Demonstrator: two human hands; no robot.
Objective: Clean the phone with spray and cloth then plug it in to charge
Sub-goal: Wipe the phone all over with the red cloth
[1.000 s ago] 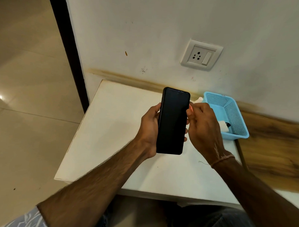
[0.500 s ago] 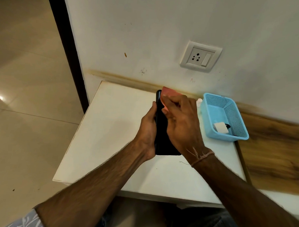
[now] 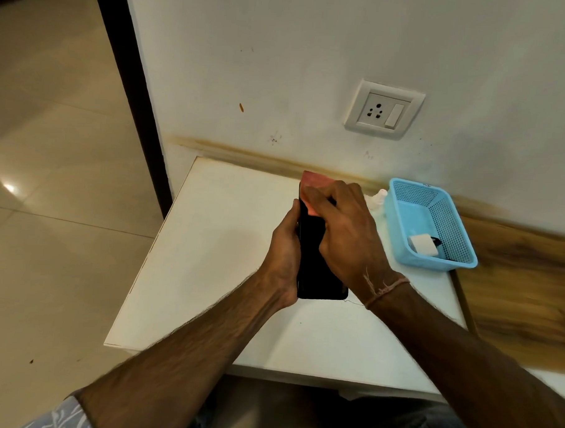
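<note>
My left hand (image 3: 284, 256) grips the left edge of a black phone (image 3: 314, 276), held upright above the white table (image 3: 208, 259), screen toward me. My right hand (image 3: 345, 232) lies over the upper half of the screen and presses a pink cloth (image 3: 315, 181) against it, fingers curled on the cloth. The phone's top is hidden by cloth and hand. A small white spray bottle (image 3: 379, 198) stands behind my right hand, mostly hidden. A white charger block (image 3: 423, 245) lies in the blue basket (image 3: 403, 238). The wall socket (image 3: 384, 110) is above the table.
The blue basket sits at the table's right back corner against the wall. Right of the table runs a wood-grain surface (image 3: 524, 289). Tiled floor (image 3: 47, 236) and a dark door frame (image 3: 131, 94) lie to the left.
My right hand moved from the phone's right side onto the screen with the pink cloth, near the top. The left hand keeps its grip; the phone hardly shifted.
</note>
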